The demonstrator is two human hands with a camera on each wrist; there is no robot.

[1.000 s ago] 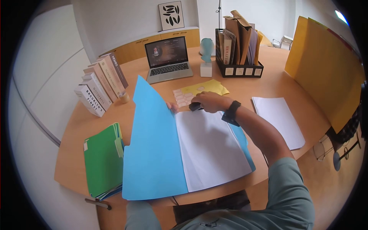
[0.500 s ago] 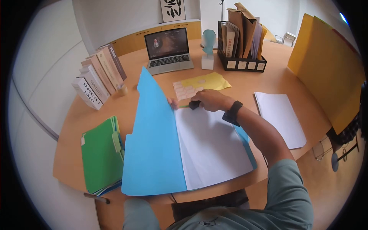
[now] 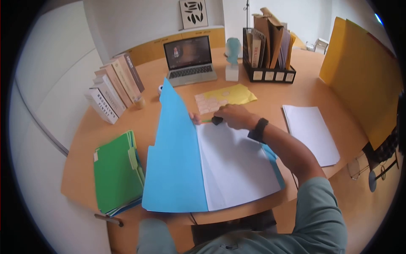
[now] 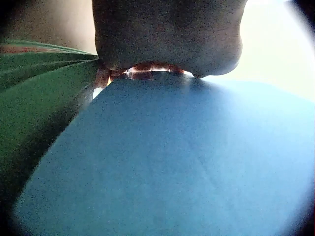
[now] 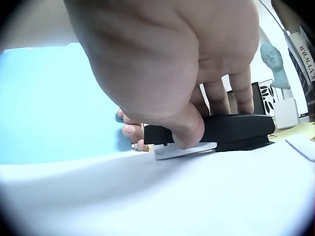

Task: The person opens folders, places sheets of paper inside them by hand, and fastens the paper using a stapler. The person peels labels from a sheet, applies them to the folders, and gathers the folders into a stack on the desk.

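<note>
A blue folder (image 3: 175, 169) lies spread out, its left cover raised, with white sheets (image 3: 237, 165) on its right side. My right hand (image 3: 237, 116) grips a black stapler (image 3: 217, 120) at the top edge of the sheets. In the right wrist view the thumb and fingers of my right hand (image 5: 167, 64) curl round the stapler (image 5: 236, 129), just above the paper. My left hand (image 3: 195, 118) is at the top of the fold, mostly behind the blue cover. The left wrist view shows my left hand (image 4: 170, 34) against the blue folder (image 4: 172, 157); its fingertips are hidden there.
Green folders (image 3: 116, 173) lie at the left, below upright books (image 3: 114, 86). Behind are a laptop (image 3: 190, 63), a yellow envelope (image 3: 237, 94), a teal bust (image 3: 232, 51) and a black file rack (image 3: 270, 75). White paper (image 3: 311, 133) and a standing yellow folder (image 3: 355, 76) are at the right.
The head view has shifted slightly. The raised blue cover leans a little further right at its top. My right hand stays on the stapler near the top edge of the sheets.
</note>
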